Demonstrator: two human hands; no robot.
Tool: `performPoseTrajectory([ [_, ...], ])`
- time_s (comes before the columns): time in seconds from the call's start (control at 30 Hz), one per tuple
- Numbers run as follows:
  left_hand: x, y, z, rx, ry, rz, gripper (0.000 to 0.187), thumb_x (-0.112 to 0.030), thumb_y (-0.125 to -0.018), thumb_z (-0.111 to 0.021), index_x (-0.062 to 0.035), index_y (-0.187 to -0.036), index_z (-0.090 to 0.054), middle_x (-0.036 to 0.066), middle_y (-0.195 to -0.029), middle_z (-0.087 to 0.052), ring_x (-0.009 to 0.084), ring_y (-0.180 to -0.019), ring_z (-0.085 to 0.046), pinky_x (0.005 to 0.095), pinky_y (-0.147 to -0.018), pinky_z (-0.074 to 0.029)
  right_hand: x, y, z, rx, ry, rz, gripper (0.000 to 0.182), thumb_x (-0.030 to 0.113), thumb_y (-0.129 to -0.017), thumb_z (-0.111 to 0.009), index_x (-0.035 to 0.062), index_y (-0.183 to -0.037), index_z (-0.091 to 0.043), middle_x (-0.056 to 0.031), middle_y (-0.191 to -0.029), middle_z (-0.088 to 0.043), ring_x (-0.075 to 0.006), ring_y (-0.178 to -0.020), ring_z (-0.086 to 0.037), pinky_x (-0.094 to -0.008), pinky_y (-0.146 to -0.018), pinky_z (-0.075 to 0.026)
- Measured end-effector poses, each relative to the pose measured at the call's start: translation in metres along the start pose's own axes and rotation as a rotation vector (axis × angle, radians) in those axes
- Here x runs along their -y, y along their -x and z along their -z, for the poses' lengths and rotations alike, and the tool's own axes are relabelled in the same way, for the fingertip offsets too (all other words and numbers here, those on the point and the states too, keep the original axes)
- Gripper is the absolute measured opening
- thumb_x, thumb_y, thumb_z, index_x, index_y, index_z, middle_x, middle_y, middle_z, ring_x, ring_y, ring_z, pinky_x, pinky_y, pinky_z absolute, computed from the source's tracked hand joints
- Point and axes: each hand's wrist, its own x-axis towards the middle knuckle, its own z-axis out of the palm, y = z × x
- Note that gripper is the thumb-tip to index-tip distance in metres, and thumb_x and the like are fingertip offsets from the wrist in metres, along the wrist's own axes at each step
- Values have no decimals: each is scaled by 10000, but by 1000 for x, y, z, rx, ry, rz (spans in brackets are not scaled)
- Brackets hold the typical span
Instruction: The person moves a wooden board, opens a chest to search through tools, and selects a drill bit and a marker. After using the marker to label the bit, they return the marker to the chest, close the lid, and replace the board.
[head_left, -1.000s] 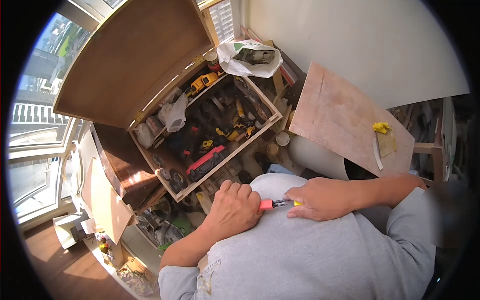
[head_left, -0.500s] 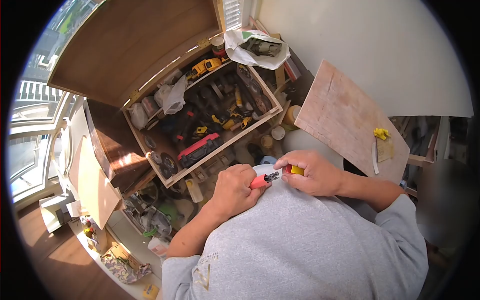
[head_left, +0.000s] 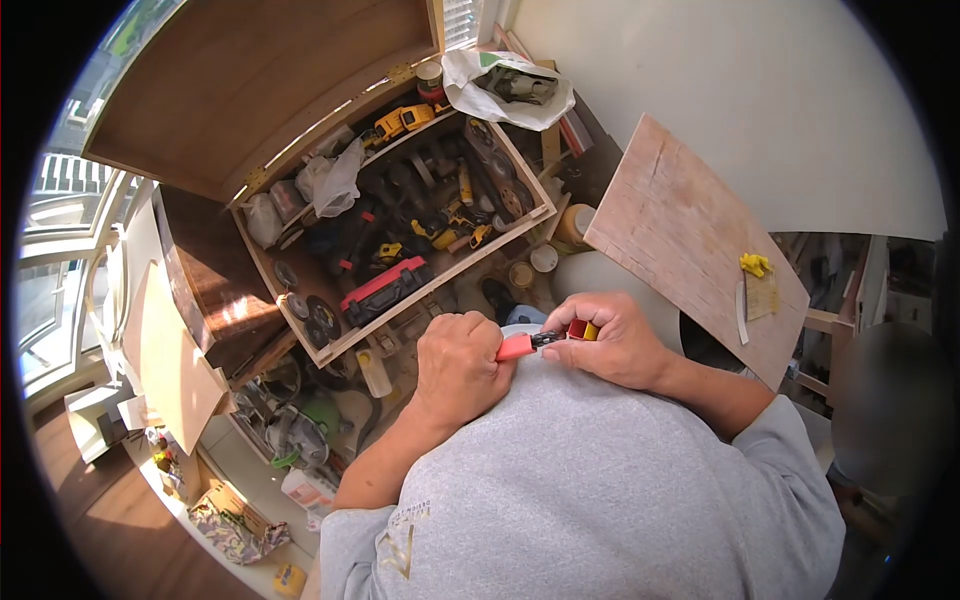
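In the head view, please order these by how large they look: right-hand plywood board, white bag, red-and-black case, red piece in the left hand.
Plywood board
White bag
Red-and-black case
Red piece in the left hand, visible part only

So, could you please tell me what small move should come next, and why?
Probably guide the small, boxy red-and-yellow case in the right hand toward the slender dark metal bits, since its red end sits close to them and they jut exposed from the pinkish-red plastic-looking holder in the left hand.
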Motion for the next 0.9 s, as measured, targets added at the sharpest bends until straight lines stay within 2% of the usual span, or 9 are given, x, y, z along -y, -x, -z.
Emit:
performPoseTrajectory([
  [0.43,3,3,-11,132,145,113,207,-122,-696,-764,-48,-671,-573,103,-660,-595,306,-630,-604,394,-599,-459,-18,-5,-11,-70,-140,50,137,117,-851,-764,30,-939,-706,19,-777,-636,-36,-702,-539,-214,-623,-438],
  [0.63,2,2,-13,125,141,128,254,-169,-764,-767,-46,-635,-586,99,-659,-608,296,-580,-588,398,-575,-456,-11,-8,-16,-173,-243,16,134,137,-896,-741,15,-908,-688,6,-772,-659,-40,-695,-561,-209,-636,-456],
  [0.73,0,0,-9,153,131,186,297,-197,-794,-771,-34,-623,-590,105,-660,-610,297,-566,-582,403,-558,-454,-14,-10,-10,-246,-291,-30,170,176,-918,-733,17,-894,-677,4,-759,-657,-34,-663,-547,-197,-600,-447],
  [0.83,1,1,-10,159,170,219,315,-207,-793,-778,-25,-620,-588,112,-655,-606,299,-565,-582,405,-547,-452,-16,-11,-4,-225,-378,-32,154,163,-949,-696,20,-903,-665,-30,-742,-650,-36,-585,-515,-189,-514,-415],
  [0.9,2,1,-11,163,180,236,315,-208,-791,-781,-25,-621,-589,114,-652,-604,298,-561,-581,404,-543,-452,-18,-13,-2,-228,-384,-17,156,159,-946,-699,15,-898,-664,-37,-728,-649,-40,-567,-517,-190,-501,-412],
])
